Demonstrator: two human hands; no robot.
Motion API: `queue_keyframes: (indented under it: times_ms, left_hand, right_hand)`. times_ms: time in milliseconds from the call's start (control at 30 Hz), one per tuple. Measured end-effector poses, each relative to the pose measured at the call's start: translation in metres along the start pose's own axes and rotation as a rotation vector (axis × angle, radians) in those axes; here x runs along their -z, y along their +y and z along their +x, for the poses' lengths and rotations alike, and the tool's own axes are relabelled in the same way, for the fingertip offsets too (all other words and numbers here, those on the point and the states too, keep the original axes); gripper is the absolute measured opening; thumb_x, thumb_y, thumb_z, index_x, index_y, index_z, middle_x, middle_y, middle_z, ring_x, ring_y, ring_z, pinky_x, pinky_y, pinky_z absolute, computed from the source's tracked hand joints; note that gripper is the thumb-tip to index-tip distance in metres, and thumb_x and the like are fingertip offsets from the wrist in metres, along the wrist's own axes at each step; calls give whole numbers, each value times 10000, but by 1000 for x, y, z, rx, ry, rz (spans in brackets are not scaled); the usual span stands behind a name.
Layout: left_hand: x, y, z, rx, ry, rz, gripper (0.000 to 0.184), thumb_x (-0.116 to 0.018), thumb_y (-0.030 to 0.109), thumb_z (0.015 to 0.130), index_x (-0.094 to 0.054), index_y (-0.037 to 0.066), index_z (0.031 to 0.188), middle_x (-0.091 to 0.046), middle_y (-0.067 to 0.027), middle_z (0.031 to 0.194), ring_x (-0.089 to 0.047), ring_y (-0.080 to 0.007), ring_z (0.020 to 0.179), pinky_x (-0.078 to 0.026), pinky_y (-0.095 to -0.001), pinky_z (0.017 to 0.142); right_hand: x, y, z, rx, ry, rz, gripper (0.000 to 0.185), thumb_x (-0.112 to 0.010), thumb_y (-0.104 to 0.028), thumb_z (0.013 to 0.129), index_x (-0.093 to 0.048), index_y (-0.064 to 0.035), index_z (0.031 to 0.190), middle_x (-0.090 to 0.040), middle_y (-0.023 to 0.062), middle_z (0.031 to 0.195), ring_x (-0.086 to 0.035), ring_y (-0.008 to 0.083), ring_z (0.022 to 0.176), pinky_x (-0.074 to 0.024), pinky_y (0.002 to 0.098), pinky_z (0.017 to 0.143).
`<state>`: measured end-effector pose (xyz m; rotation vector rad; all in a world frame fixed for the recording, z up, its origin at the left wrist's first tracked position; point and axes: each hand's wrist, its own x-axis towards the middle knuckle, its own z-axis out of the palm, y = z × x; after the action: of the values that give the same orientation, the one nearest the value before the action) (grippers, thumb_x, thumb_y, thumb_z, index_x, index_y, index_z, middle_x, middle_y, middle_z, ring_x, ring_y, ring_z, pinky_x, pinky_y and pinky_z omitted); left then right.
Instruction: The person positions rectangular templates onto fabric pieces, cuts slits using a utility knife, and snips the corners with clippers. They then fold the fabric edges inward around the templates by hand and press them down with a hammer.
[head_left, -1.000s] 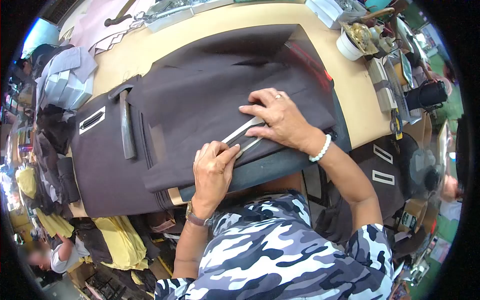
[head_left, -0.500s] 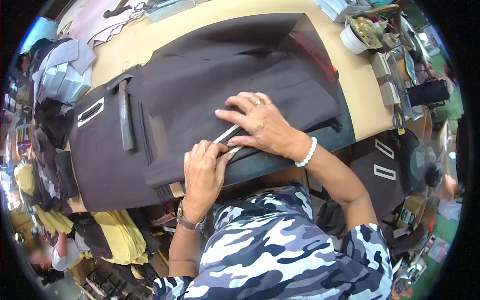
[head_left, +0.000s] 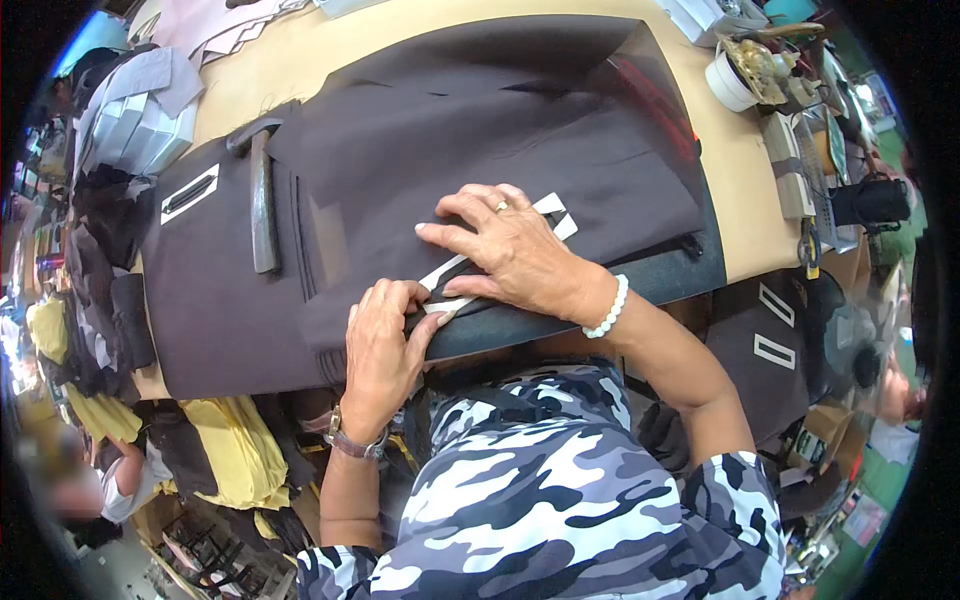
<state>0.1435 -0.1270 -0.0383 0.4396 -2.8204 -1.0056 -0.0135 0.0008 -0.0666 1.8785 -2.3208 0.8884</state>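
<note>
White frame (head_left: 443,273) on dark brown cloth (head_left: 430,120)

The slim frame lies aslant near the front edge of the cloth, its upper-right end showing past the right hand (head_left: 510,245) and its lower-left end at the left hand (head_left: 385,340). The left thumb and forefinger close on that lower end from either side, the other fingers curled alongside. The right hand lies across the middle with fingers spread and the thumb held away from the forefinger, its tip over the frame's dark centre; how hard it presses, I cannot tell. The two hands are near each other, fingertips just apart.

A pale bead bracelet (head_left: 610,310) circles the right wrist, and a watch (head_left: 352,440) the left. Beneath the cloth, a dark board (head_left: 640,280) shows along the front, set on a tan bench (head_left: 740,250).

Left of the hands, a hammer (head_left: 262,205) rests on the cloth, its handle towards the person. Beyond it lies a second white frame (head_left: 190,193). To the right, two more white frames (head_left: 775,350) lie on dark fabric (head_left: 735,335) below the bench top. A white tub (head_left: 730,82) stands at the far right of the bench.
</note>
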Motion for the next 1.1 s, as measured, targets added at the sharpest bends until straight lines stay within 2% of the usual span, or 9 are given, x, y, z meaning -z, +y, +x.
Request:
queue_keyframes:
  times_ms: [167, 433, 500, 600, 733, 900, 967, 1067, 1100]
  left_hand:
    - [-4, -4, -6, -43, 130, 106, 247, -739, 138, 719, -584, 46, 888, -528, -67, 785, -527, -221, 729, -393, -338, 686]
    - [-7, -10, -8, -63, 131, 91, 266, -733, 205, 737, -584, 55, 898, -529, -66, 803, -519, -242, 758, -380, -355, 676]
    - [-6, -10, -8, -69, 130, 79, 282, -739, 209, 729, -585, 52, 904, -531, -70, 800, -522, -247, 759, -385, -360, 675]
    - [5, -12, -9, -24, 21, -11, 391, -768, 242, 694, -596, 30, 973, -563, -98, 899, -545, -274, 858, -425, -369, 748]
    - [28, -39, -16, 39, 275, 219, 585, -789, 241, 684, -564, -1, 1166, -492, -186, 1251, -481, -339, 1142, -408, -410, 959]
    - [38, -62, -25, 209, 279, 147, 321, -682, 150, 792, -606, 2, 1065, -624, -135, 995, -570, -289, 960, -429, -402, 853]
    - [44, -59, -23, 149, 331, 84, 224, -661, 101, 799, -630, 6, 999, -635, -122, 918, -591, -274, 886, -446, -382, 808]
    - [77, -35, -9, -7, 590, 28, 86, -632, 1, 798, -646, 4, 883, -627, -115, 831, -613, -241, 778, -477, -323, 712]
    - [92, -29, -8, -41, 719, 44, 93, -632, -13, 801, -650, 8, 890, -635, -105, 827, -618, -217, 797, -477, -306, 730]
  right_hand:
    - [24, 18, -15, -130, -20, -69, 596, -719, -394, 695, -568, -112, 1198, -525, 102, 1142, -478, 284, 1119, -339, 425, 966]
    - [-9, -16, 4, 64, -45, 47, 529, -706, -324, 728, -557, -125, 1195, -519, 90, 1158, -480, 282, 1124, -339, 439, 969]
    - [-7, -10, 1, 35, -45, 53, 662, -741, -396, 666, -532, -115, 1227, -513, 119, 1178, -467, 302, 1149, -331, 440, 988]
    - [12, 8, 3, -4, -85, 76, 835, -768, -491, 593, -497, -86, 1271, -490, 167, 1225, -439, 335, 1190, -316, 437, 1020]
    - [33, 31, 10, -185, -9, 257, 641, -702, -423, 746, -526, -33, 1224, -524, 187, 1179, -510, 352, 1103, -416, 413, 942]
    - [29, 35, 46, -54, -16, 159, 363, -606, -236, 864, -578, -41, 1169, -567, 149, 1144, -527, 304, 1104, -419, 382, 942]
    - [18, 26, 60, 62, -77, 203, 487, -628, -366, 837, -561, -36, 1189, -572, 165, 1170, -519, 321, 1105, -385, 400, 968]
    - [22, 16, 84, 96, -345, 152, 694, -692, -521, 715, -562, -21, 1178, -640, 209, 980, -574, 361, 1010, -410, 421, 910]
    - [32, 13, 91, 90, -411, 91, 567, -698, -455, 735, -607, -29, 1097, -660, 194, 879, -621, 353, 893, -452, 421, 838]
